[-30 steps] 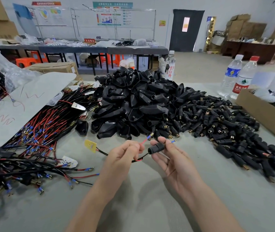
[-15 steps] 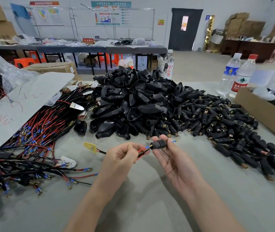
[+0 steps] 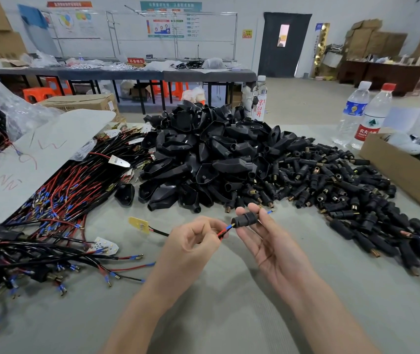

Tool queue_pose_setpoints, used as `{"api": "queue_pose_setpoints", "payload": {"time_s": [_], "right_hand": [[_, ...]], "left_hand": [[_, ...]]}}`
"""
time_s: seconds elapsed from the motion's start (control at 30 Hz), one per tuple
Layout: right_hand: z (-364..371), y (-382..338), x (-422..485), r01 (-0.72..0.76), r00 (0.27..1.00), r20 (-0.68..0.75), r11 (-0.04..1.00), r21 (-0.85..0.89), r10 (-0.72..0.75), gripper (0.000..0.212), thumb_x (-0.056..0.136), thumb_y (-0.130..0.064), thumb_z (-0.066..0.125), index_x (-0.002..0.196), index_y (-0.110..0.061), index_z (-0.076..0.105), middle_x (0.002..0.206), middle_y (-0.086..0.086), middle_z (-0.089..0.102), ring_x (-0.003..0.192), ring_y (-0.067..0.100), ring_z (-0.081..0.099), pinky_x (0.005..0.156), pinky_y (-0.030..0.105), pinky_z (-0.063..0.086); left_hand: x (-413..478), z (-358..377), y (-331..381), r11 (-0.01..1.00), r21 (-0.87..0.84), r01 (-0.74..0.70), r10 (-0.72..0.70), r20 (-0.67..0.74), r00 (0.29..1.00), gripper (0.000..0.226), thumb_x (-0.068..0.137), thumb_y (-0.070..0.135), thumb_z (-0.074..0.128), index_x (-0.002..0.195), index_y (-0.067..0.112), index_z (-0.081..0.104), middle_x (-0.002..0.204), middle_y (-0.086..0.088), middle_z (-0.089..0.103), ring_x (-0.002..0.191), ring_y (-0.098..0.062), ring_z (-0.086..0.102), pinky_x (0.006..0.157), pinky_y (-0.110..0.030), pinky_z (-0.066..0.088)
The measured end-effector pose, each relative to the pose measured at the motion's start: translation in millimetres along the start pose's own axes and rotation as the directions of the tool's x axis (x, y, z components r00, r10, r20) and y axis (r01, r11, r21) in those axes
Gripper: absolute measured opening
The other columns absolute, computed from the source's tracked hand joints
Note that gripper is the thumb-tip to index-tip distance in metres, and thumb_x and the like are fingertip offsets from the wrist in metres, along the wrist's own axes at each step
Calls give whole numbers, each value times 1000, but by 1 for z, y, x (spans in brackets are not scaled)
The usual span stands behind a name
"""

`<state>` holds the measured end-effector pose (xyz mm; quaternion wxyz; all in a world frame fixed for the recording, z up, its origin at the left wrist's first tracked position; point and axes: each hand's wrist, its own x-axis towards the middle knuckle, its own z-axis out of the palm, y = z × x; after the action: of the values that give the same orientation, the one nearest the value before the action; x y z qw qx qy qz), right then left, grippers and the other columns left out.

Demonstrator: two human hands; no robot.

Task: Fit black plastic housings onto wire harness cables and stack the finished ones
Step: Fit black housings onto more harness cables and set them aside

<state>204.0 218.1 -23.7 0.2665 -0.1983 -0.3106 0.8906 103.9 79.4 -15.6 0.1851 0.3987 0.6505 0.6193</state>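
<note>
Housing pile (image 3: 203,154) sits mid-table, well beyond both hands. Left hand (image 3: 193,241) pinches the light, limp cable (image 3: 161,232); best gripped close to the terminal. Right hand (image 3: 267,241) fingertips pinch the small rigid sleeve (image 3: 246,220), probably slick; terminal depth inside unclear.

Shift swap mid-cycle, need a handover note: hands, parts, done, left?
Left hand pinches the red wire just short of its blue terminal. Right hand holds a small black housing by the fingertips, terminal at its mouth; a blue tip pokes out the far end.
Loose cables lie left, housings pile ahead.
Done: one lead looks through.
Left: feed the red lead in, seat the housing, stack the cable.
</note>
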Motion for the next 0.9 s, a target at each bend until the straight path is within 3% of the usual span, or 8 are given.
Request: {"api": "queue_pose_setpoints", "payload": {"time_s": [0.23, 0.33, 0.47, 0.53, 0.63, 0.7, 0.8, 0.9], "right_hand": [[5, -1, -5, 0, 1000, 16, 999, -43, 1, 28, 102, -22, 52, 120, -4, 65, 114, 16, 74, 96, 24, 75, 67, 25, 60], [6, -1, -6, 8, 1000, 25, 999, -49, -7, 28, 101, -21, 53, 119, -4, 65, 114, 16, 74, 94, 23, 75, 67, 24, 60], [8, -1, -7, 22, 999, 38, 998, -60, -20, 36, 89, -23, 62, 119, -3, 65, 114, 17, 73, 93, 25, 75, 69, 25, 61], [9, 2, -8, 10, 998, 60, 997, -76, -6, 35, 91, -22, 61, 120, -3, 65, 115, 17, 73, 94, 27, 75, 69, 25, 61], [10, 8, -7, -10, 995, 96, 997, -76, 17, 36, 93, -20, 60, 122, 0, 63, 115, 19, 72, 96, 28, 74, 71, 26, 61], [10, 9, -7, -7, 995, 101, 998, -63, 13, 36, 93, -20, 60, 123, 1, 63, 115, 20, 72, 97, 29, 74, 72, 27, 61], [8, 7, -5, 19, 997, 76, 999, -42, -16, 38, 91, -20, 62, 122, 1, 63, 115, 19, 72, 100, 30, 73, 72, 27, 61], [6, 5, -4, 40, 997, 63, 999, -9, -39, 42, 89, -21, 62, 124, 1, 61, 117, 18, 72, 103, 30, 72, 73, 26, 60]], "left_hand": [[1, -3, -4, 998, 49, 26, -28, 32, 999, 29, 87, 25, 47, 74, 1, 56, 98, 2, 69, 91, -38, 56, 85, -45, 45], [0, -1, -2, 996, 90, 4, -9, 50, 999, 30, 90, 28, 45, 78, 4, 60, 95, 4, 66, 89, -37, 53, 81, -39, 43], [-1, 2, -1, 995, 103, -12, 5, 67, 998, 26, 91, 26, 45, 74, 9, 57, 90, 7, 61, 89, -33, 52, 82, -42, 43], [-1, 3, -1, 994, 105, -6, -2, 75, 997, 25, 91, 27, 46, 67, 21, 52, 85, 2, 56, 81, -32, 49, 73, -39, 41], [-1, 2, -5, 990, 141, -8, 2, 40, 999, 28, 91, 34, 48, 72, 13, 49, 76, -10, 50, 63, -19, 40, 59, -27, 35], [-1, 2, -7, 990, 139, 13, -17, 26, 1000, 32, 92, 39, 50, 77, 10, 52, 69, -8, 50, 57, -12, 40, 56, -27, 35], [0, 3, -7, 993, 113, 26, -29, 19, 999, 28, 94, 44, 52, 85, 19, 62, 82, 0, 70, 81, -16, 66, 79, -36, 52], [0, 3, -7, 998, 39, 44, -44, 20, 999, 27, 96, 41, 51, 94, 16, 61, 95, 5, 75, 98, -10, 69, 96, -38, 51]]}}
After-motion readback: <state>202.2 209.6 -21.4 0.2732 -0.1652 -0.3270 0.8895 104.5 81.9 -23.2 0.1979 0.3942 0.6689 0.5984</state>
